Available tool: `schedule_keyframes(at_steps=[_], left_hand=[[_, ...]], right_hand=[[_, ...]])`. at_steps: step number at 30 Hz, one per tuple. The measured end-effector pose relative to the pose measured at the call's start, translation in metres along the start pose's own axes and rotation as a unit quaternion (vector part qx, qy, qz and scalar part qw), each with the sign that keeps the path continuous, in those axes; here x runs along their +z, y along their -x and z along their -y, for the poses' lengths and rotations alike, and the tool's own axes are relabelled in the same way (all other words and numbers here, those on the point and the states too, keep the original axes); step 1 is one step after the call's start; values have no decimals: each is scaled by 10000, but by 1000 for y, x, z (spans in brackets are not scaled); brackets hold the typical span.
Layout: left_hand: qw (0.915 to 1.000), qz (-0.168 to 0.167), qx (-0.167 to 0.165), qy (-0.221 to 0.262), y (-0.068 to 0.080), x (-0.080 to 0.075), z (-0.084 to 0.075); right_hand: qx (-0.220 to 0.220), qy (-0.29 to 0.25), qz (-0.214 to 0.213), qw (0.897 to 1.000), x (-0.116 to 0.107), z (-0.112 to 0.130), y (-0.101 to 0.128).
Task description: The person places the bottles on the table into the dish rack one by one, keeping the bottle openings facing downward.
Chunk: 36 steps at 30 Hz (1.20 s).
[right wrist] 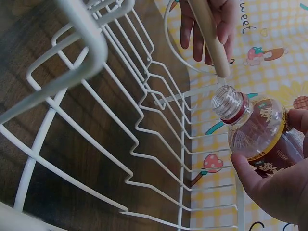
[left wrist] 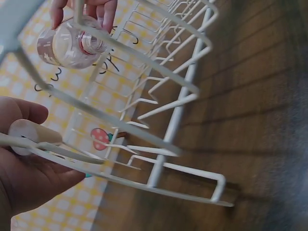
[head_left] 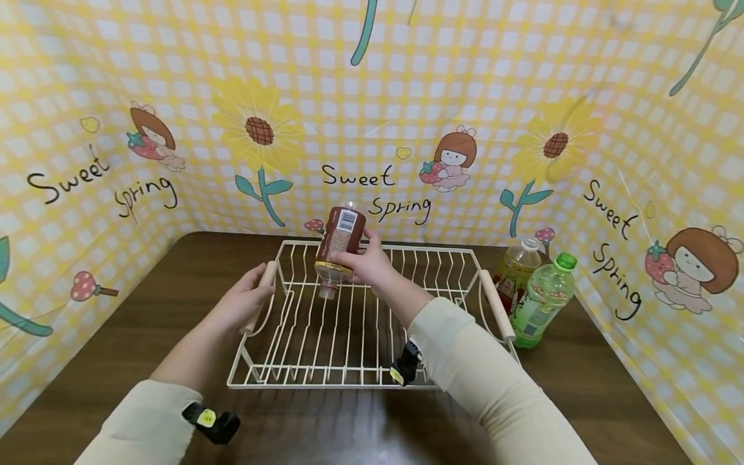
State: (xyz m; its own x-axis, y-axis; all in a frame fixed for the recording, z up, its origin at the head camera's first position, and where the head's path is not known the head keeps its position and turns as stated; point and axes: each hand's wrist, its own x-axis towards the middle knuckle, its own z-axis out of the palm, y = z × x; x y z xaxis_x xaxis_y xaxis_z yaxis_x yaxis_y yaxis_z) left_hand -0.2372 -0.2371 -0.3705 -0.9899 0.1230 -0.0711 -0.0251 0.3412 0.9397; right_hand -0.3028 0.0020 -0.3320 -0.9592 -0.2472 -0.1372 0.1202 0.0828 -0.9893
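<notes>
My right hand (head_left: 367,263) grips a clear bottle with a brown label (head_left: 340,242), held upside down above the back of a white wire dish rack (head_left: 349,336). The bottle's neck points down and has no cap; the right wrist view shows its open mouth (right wrist: 226,101) and my right hand (right wrist: 274,187) around the body. My left hand (head_left: 247,300) grips the rack's left wooden handle (head_left: 263,284). In the left wrist view my left hand (left wrist: 29,173) curls round that handle (left wrist: 33,134), and the bottle (left wrist: 67,43) hangs beyond the rack wires (left wrist: 168,125).
Right of the rack stand a yellow bottle with a white cap (head_left: 517,271) and a green bottle with a green cap (head_left: 543,300). The rack sits on a brown wooden table (head_left: 116,336), closed in by yellow checked walls (head_left: 407,97). The rack's right wooden handle (head_left: 496,303) is free.
</notes>
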Motion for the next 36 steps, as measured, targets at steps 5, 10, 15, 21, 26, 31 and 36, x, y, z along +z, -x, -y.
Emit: schedule_keyframes(at_steps=[5,10,15,21,26,31,36], left_hand=[[9997,-170,26,178,-1,3,3],[9994,-203,-39,271,0,6,3],[9994,-210,-44,274,0,6,4],[9994,-207,-19,270,0,4,5],[9995,-234,-60,210,0,4,5],[9995,-247,-72,184,0,5,4],[9994,-246,-32,232,0,6,4]], right_hand=[[136,155,198,9996,2,-3,-5],[430,112,388,9983,4,-8,-9],[657,-4,449,9968,5,-16,-12],[729,30,521,9960,9,-23,-14],[756,109,507,9958,10,-26,-13],[697,244,441,9963,9,-28,-14],[474,403,405,9972,8,-29,-15]])
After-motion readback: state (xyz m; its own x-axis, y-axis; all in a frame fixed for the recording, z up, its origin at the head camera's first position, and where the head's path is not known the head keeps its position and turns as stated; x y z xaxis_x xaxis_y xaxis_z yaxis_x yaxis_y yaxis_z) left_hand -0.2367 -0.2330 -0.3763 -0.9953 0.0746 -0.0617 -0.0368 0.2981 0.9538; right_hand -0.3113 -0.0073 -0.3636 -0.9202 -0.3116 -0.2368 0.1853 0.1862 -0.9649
